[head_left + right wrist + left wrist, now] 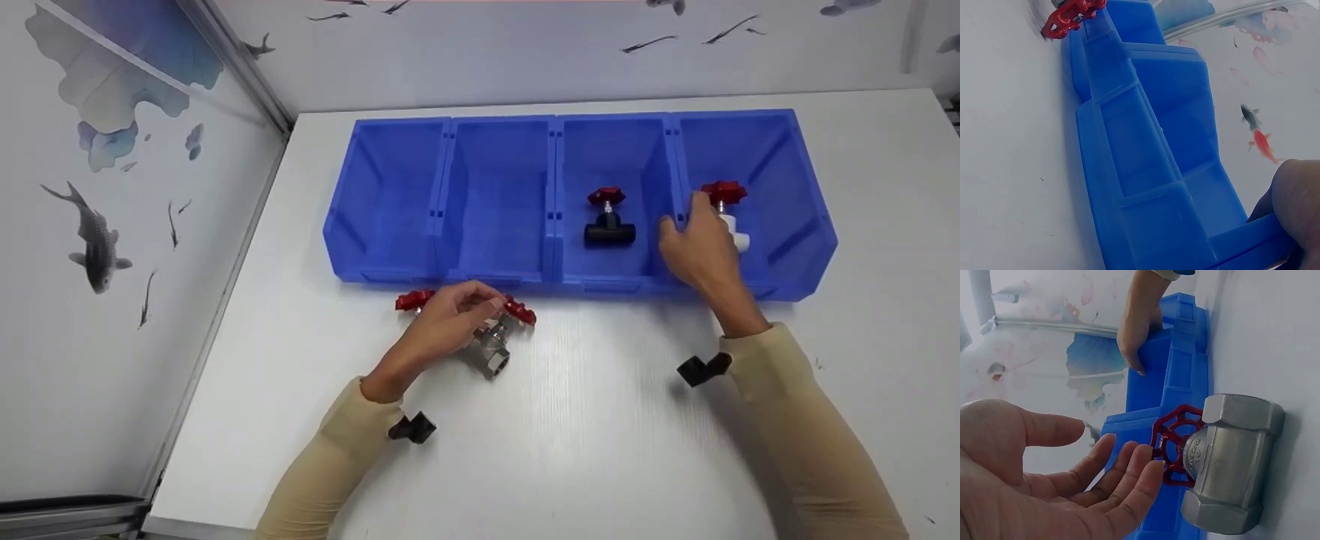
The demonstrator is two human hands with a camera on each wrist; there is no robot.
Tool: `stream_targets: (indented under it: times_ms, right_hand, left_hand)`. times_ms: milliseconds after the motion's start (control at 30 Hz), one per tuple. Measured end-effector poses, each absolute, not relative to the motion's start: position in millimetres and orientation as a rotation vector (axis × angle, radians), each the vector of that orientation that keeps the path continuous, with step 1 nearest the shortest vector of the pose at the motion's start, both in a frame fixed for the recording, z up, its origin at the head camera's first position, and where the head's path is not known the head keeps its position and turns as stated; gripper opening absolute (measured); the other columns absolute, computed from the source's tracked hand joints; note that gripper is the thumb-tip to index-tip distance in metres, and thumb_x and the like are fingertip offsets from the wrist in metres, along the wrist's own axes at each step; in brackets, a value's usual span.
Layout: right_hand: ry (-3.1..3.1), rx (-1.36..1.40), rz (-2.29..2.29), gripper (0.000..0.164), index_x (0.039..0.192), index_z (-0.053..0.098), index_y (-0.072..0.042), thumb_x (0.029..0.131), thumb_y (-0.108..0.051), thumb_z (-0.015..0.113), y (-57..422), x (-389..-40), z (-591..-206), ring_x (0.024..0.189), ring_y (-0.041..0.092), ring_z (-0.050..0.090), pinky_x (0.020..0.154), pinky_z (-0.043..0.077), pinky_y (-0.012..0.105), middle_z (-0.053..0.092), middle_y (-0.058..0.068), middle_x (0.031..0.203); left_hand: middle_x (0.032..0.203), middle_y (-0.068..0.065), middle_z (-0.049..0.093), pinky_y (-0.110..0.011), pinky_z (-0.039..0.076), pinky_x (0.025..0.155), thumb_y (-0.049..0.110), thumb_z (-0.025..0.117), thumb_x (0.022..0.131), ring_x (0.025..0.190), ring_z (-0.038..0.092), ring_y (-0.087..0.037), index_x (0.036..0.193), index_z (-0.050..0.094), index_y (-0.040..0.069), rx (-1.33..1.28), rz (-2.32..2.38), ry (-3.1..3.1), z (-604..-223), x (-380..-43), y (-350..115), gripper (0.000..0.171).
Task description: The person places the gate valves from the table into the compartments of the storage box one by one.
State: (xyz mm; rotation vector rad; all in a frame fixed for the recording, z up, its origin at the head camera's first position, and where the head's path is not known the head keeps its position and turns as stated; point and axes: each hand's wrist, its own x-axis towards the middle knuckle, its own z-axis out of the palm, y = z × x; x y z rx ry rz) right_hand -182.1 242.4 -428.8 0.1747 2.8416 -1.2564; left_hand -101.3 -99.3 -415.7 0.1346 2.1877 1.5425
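My left hand [454, 319] is over metal valves with red handwheels on the table, its fingers loosely bent and thumb apart. In the left wrist view, the fingertips are right at the handwheel [1176, 444] of a silver valve [1230, 464]. A second red handwheel [412, 300] shows left of this hand, its body mostly hidden. My right hand [705, 244] straddles the wall between the two right-hand bins, thumb on the left side. Beside its fingers, in the rightmost bin, is a white valve [739, 238] with a red handwheel; other fingers are hidden.
Four blue bins [499, 217] stand joined in a row along the back of the white table [577, 420]. The third holds a black valve [609, 234] with a red handwheel. A printed panel [150, 225] rises at the left, another behind the bins.
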Motion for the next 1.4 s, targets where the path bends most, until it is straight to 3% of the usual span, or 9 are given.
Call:
stream_targets:
  times_ms: [167,400,733,1067,1400]
  right_hand:
    - [2.841,0.167,-1.263,0.059,0.147,0.028,0.006,0.102,-0.029,0.043,242,-182,-429,0.115,0.046,0.054,0.096,0.043,0.065,0.048,0.032,0.137]
    - [2.888,0.143,-1.244,0.053,0.139,0.035,0.008,0.101,-0.029,0.043,241,-182,-429,0.097,0.04,0.053,0.082,0.044,0.057,0.053,0.028,0.116]
    - [2.851,0.158,-1.253,0.058,0.145,0.03,0.007,0.102,-0.029,0.043,242,-182,-428,0.113,0.045,0.054,0.096,0.042,0.065,0.049,0.032,0.135]
    - [2.845,0.171,-1.245,0.058,0.146,0.029,0.007,0.102,-0.028,0.043,242,-183,-428,0.119,0.047,0.052,0.098,0.041,0.066,0.047,0.033,0.138]
    - [2.877,0.152,-1.252,0.054,0.14,0.034,0.007,0.101,-0.03,0.04,242,-182,-430,0.097,0.04,0.053,0.081,0.045,0.056,0.053,0.027,0.119]
  left_hand:
    - [0.116,-0.011,0.067,-0.043,0.053,0.083,0.027,0.059,0.1,0.108,0.061,-0.029,0.118,0.067,0.007,0.081,1.536,2.179,-420,-102,-103,0.027]
    - [0.115,-0.008,0.069,-0.04,0.048,0.094,0.025,0.06,0.1,0.11,0.061,-0.027,0.116,0.07,0.008,0.071,1.497,2.24,-428,-104,-106,0.026]
    - [0.116,-0.002,0.067,-0.04,0.047,0.095,0.027,0.059,0.099,0.109,0.06,-0.021,0.12,0.069,0.011,0.056,1.403,2.237,-436,-108,-105,0.027]
    - [0.116,-0.002,0.067,-0.04,0.045,0.096,0.026,0.06,0.098,0.107,0.059,-0.02,0.123,0.066,0.011,0.084,1.347,2.209,-441,-111,-101,0.03]
    - [0.107,-0.002,0.066,-0.033,0.045,0.085,0.026,0.058,0.099,0.097,0.057,-0.018,0.121,0.066,0.011,0.147,1.323,2.141,-445,-115,-101,0.028]
